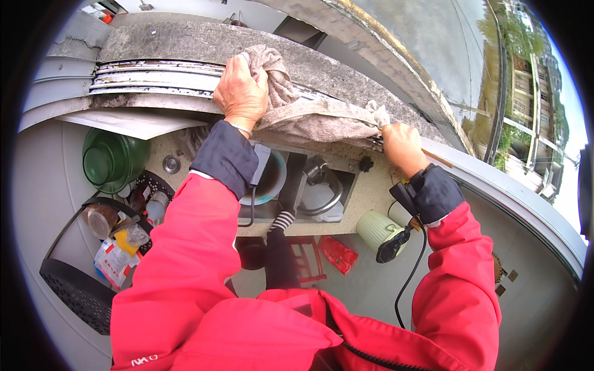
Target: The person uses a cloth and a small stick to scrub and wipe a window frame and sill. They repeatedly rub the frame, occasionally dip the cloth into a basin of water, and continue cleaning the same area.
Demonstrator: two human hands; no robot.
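Observation:
A bunched, greyish-pink cloth (328, 118) lies along the window sill, stretched between both hands. Its left end is gathered up in my left hand (242, 90), whose fingers are closed around it above the white window track (158, 78). My right hand (402, 146) grips the cloth's right end, where it is pulled to a small knot of fabric near the outer edge. Part of the track is covered by the cloth. Both forearms reach forward in red sleeves with dark cuffs.
Below the sill is a speckled counter (365, 191) with a sink (356, 176) and faucet (316, 168). A green bowl (111, 162) and black baskets (77, 294) holding packets are at left. A pale green bin (377, 229) stands at right, near a black cord (416, 266). One foot in a striped sock (283, 221) rests at the counter.

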